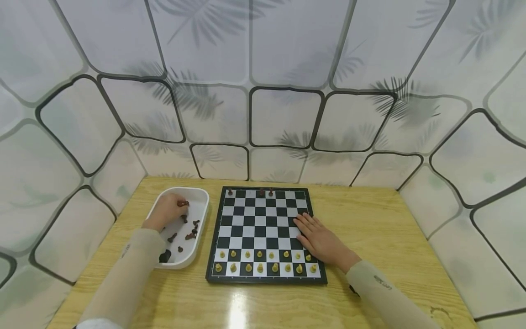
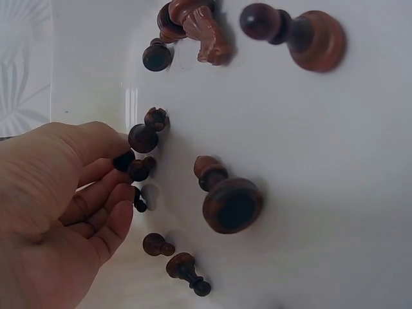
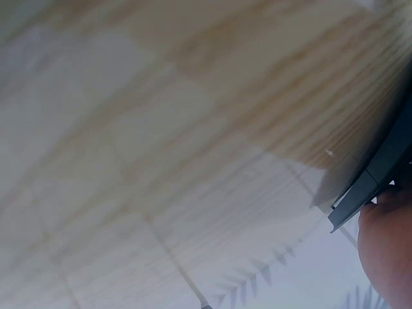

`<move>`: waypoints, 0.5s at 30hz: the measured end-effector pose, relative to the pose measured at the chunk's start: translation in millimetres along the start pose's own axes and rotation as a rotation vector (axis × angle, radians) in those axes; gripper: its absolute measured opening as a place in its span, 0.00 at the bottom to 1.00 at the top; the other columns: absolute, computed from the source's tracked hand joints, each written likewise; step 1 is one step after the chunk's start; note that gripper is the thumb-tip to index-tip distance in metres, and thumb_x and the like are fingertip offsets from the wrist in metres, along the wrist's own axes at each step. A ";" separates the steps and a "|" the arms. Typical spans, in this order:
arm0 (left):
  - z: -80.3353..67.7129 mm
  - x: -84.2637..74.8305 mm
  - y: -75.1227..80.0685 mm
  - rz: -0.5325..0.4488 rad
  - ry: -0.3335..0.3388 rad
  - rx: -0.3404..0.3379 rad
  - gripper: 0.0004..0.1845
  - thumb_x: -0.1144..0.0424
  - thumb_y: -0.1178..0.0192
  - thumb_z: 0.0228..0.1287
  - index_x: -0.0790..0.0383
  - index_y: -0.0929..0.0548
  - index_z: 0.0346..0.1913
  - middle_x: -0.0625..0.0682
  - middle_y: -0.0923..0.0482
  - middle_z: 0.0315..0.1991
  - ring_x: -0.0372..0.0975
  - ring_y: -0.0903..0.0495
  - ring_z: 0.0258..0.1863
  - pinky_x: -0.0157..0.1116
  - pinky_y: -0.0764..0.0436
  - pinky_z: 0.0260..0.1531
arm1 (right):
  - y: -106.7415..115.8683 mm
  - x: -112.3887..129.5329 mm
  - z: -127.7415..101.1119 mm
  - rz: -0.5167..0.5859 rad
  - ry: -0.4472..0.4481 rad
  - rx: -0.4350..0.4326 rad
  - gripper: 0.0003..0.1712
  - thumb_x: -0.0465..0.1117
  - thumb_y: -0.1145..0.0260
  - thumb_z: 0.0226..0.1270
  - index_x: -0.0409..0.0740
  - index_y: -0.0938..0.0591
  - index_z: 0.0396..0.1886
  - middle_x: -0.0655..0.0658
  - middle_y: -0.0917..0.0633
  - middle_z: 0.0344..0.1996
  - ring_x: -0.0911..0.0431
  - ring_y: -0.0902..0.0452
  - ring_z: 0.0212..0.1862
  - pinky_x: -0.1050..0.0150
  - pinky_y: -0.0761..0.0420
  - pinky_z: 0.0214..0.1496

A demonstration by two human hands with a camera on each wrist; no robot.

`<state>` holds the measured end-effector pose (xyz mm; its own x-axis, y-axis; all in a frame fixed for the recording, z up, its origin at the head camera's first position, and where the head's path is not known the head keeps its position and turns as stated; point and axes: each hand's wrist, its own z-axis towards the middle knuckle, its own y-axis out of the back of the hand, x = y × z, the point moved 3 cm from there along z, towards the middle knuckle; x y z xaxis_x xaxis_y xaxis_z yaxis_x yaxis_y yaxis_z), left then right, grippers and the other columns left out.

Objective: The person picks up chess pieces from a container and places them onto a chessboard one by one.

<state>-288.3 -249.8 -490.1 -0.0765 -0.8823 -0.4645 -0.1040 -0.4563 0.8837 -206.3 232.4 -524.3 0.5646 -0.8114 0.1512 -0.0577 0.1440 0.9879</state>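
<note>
Chessboard (image 1: 263,228) lies in the middle of the wooden counter (image 1: 390,228), with a white tray (image 1: 197,201) just beside its left edge. The left hand (image 1: 166,211) is inside the tray at its far end, and its grip is curled: in the left wrist view the fingertips (image 2: 119,168) pinch a small dark piece (image 2: 132,166), with another round-headed dark piece (image 2: 143,138) touching it. More dark pieces (image 2: 232,199) lie loose on the tray floor around the hand, most of them tipped on their sides; one large piece (image 2: 302,35) lies near the top of that view, next to a knight (image 2: 203,32).

The right hand (image 1: 322,242) rests flat on the right side of the board, fingers straight and close together, holding nothing. Its palm covers squares just beyond the light pieces (image 1: 260,261), which stand in two rows along the near edge. Three dark pieces (image 1: 260,191) stand on the far row, well apart from the light ones.

The right wrist view shows only the board's dark corner (image 3: 380,174) against the counter and a bit of that hand (image 3: 386,251).
</note>
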 end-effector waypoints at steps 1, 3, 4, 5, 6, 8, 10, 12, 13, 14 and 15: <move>0.4 0.4 0.0 -0.012 0.009 -0.005 0.14 0.65 0.36 0.70 0.73 0.11 0.49 0.63 0.10 0.43 0.44 0.15 0.35 0.43 0.14 0.36 | -0.2 -0.1 -0.1 -0.001 -0.001 0.001 0.35 0.53 0.50 0.87 0.39 0.36 0.82 0.38 0.36 0.82 0.40 0.45 0.84 0.42 0.42 0.84; 0.6 0.4 0.7 -0.034 0.018 -0.015 0.14 0.64 0.36 0.70 0.73 0.12 0.50 0.64 0.11 0.44 0.45 0.14 0.36 0.44 0.14 0.37 | -0.5 -0.5 0.0 -0.004 -0.001 -0.003 0.35 0.53 0.50 0.87 0.39 0.36 0.82 0.37 0.36 0.82 0.40 0.45 0.84 0.42 0.42 0.84; 1.0 0.6 1.0 -0.044 0.021 -0.022 0.15 0.64 0.36 0.70 0.73 0.12 0.51 0.65 0.11 0.44 0.46 0.14 0.37 0.44 0.14 0.39 | -0.5 -0.6 0.0 -0.004 -0.001 -0.004 0.35 0.53 0.50 0.86 0.39 0.36 0.82 0.37 0.36 0.82 0.40 0.45 0.84 0.42 0.42 0.84; 1.0 0.5 1.5 -0.054 0.023 -0.031 0.15 0.64 0.35 0.70 0.74 0.12 0.51 0.65 0.11 0.45 0.47 0.13 0.39 0.45 0.13 0.40 | -0.7 -0.9 0.1 -0.004 -0.002 -0.005 0.35 0.53 0.50 0.86 0.39 0.36 0.82 0.38 0.36 0.82 0.40 0.45 0.84 0.42 0.42 0.84; 0.9 0.4 2.1 -0.062 0.024 -0.040 0.15 0.64 0.35 0.70 0.74 0.13 0.51 0.66 0.12 0.45 0.49 0.13 0.40 0.46 0.13 0.41 | -0.7 -1.0 0.3 -0.004 -0.002 -0.004 0.35 0.53 0.50 0.87 0.39 0.36 0.82 0.38 0.36 0.82 0.40 0.45 0.84 0.42 0.42 0.84; 0.6 0.0 3.4 -0.072 0.022 -0.058 0.16 0.64 0.34 0.69 0.75 0.13 0.50 0.67 0.12 0.45 0.50 0.13 0.41 0.47 0.13 0.42 | -0.5 -1.1 0.5 -0.003 -0.002 -0.003 0.35 0.53 0.50 0.86 0.39 0.36 0.82 0.38 0.36 0.82 0.40 0.45 0.84 0.42 0.42 0.84; 0.1 -0.4 4.5 -0.083 0.032 -0.072 0.16 0.63 0.33 0.68 0.74 0.13 0.50 0.67 0.12 0.45 0.50 0.14 0.41 0.46 0.14 0.41 | -0.3 -0.9 0.6 -0.001 -0.002 0.000 0.35 0.53 0.50 0.86 0.39 0.36 0.82 0.38 0.36 0.82 0.40 0.45 0.84 0.42 0.42 0.84; -1.0 -2.0 6.1 -0.096 0.040 -0.083 0.16 0.62 0.34 0.68 0.73 0.14 0.49 0.66 0.12 0.45 0.50 0.14 0.40 0.44 0.15 0.39 | -0.3 -0.7 0.5 0.000 -0.002 0.003 0.35 0.53 0.50 0.86 0.39 0.36 0.82 0.38 0.36 0.82 0.40 0.45 0.84 0.42 0.42 0.84; -1.5 -3.1 7.1 -0.105 0.046 -0.090 0.16 0.62 0.34 0.68 0.73 0.14 0.49 0.66 0.12 0.45 0.49 0.15 0.39 0.44 0.15 0.38 | -0.3 -0.7 0.5 0.000 -0.001 0.004 0.35 0.54 0.50 0.86 0.39 0.36 0.82 0.38 0.36 0.82 0.40 0.45 0.84 0.42 0.42 0.84; -2.1 -4.7 8.0 -0.112 0.051 -0.096 0.16 0.61 0.35 0.68 0.72 0.14 0.50 0.66 0.12 0.45 0.49 0.15 0.39 0.43 0.16 0.38 | -0.4 -0.7 0.6 0.000 -0.001 0.005 0.35 0.54 0.50 0.86 0.39 0.36 0.82 0.38 0.36 0.82 0.40 0.45 0.84 0.42 0.42 0.84; -2.7 -6.4 9.3 -0.121 0.054 -0.104 0.16 0.61 0.36 0.68 0.72 0.14 0.50 0.66 0.13 0.46 0.49 0.15 0.39 0.43 0.16 0.38 | -0.5 -0.8 0.6 -0.001 -0.001 0.005 0.35 0.54 0.50 0.86 0.39 0.36 0.82 0.38 0.36 0.82 0.40 0.45 0.84 0.42 0.42 0.84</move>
<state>-286.1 -248.7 -478.8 -0.0160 -0.8238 -0.5666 -0.0060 -0.5666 0.8240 -207.2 232.6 -524.9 0.5635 -0.8123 0.1505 -0.0611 0.1407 0.9882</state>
